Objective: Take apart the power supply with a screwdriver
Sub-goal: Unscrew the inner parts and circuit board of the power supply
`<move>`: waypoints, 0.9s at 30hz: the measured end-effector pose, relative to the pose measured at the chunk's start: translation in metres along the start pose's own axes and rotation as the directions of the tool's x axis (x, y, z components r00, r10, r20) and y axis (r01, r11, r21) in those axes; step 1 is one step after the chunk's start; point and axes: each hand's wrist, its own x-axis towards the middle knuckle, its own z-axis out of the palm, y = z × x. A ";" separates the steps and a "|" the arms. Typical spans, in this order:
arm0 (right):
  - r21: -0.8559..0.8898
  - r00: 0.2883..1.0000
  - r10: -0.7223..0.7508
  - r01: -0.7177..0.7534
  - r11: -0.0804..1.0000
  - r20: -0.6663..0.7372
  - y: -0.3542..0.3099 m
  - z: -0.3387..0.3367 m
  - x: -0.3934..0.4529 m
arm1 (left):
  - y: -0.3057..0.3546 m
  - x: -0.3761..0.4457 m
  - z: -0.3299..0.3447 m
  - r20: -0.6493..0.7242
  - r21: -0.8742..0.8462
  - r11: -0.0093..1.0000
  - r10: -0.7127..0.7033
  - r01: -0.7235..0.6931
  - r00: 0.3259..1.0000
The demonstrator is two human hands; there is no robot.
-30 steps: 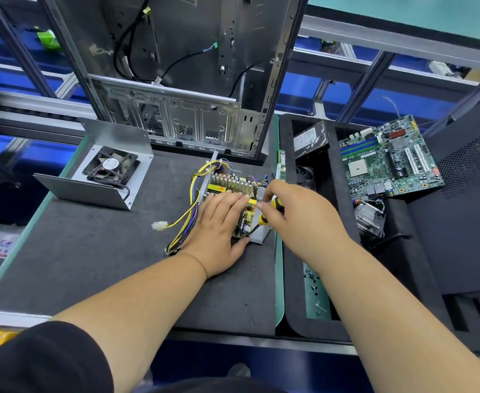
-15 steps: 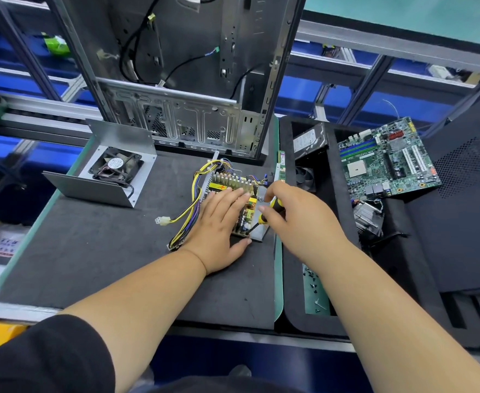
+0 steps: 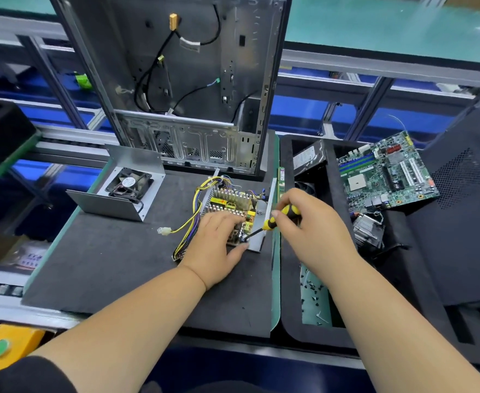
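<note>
The left hand (image 3: 219,245) is pressing flat on the power supply (image 3: 233,207), sitting just in front of the case (image 3: 182,80), while the right hand (image 3: 309,225) is curling round the screwdriver (image 3: 275,219), tip down at the board's near corner. Looks like a board screw is being worked; next it's calling for steady turning and lifting it clear. No writing is reading clearly.

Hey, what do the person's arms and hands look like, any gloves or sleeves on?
No gloves: the left hand and right hand are bare, and so are both forearms. A black sleeve shows at the left upper arm. No watch, rings or markings are visible.
</note>
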 end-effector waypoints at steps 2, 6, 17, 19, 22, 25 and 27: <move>0.089 0.998 0.025 -0.020 0.996 -0.056 0.005 -0.007 -0.004 | 0.007 0.006 -0.004 0.038 -0.073 0.995 -0.066 0.068 0.997; 0.213 0.991 0.062 -0.035 0.976 -0.122 0.013 -0.023 -0.010 | 0.026 0.015 -0.008 0.045 -0.244 0.962 -0.113 0.120 0.993; 0.334 0.925 0.189 -0.073 0.940 -0.329 0.044 -0.073 -0.031 | 0.088 0.051 -0.001 0.049 -0.188 0.982 -0.014 0.023 0.999; 0.331 0.907 0.209 -0.084 0.940 -0.364 0.050 -0.082 -0.035 | 0.101 0.055 0.005 0.091 -0.095 0.995 0.031 -0.022 0.995; 0.310 0.890 0.226 -0.102 0.945 -0.397 0.058 -0.093 -0.041 | 0.117 0.057 0.020 0.173 -0.036 0.998 0.064 -0.058 0.983; 0.268 0.884 0.240 -0.138 0.954 -0.400 0.067 -0.098 -0.045 | 0.133 0.057 0.038 0.247 -0.067 0.995 0.089 -0.074 0.965; 0.266 0.880 0.262 -0.163 0.950 -0.397 0.071 -0.098 -0.047 | 0.143 0.057 0.049 0.254 -0.082 0.994 0.085 -0.066 0.963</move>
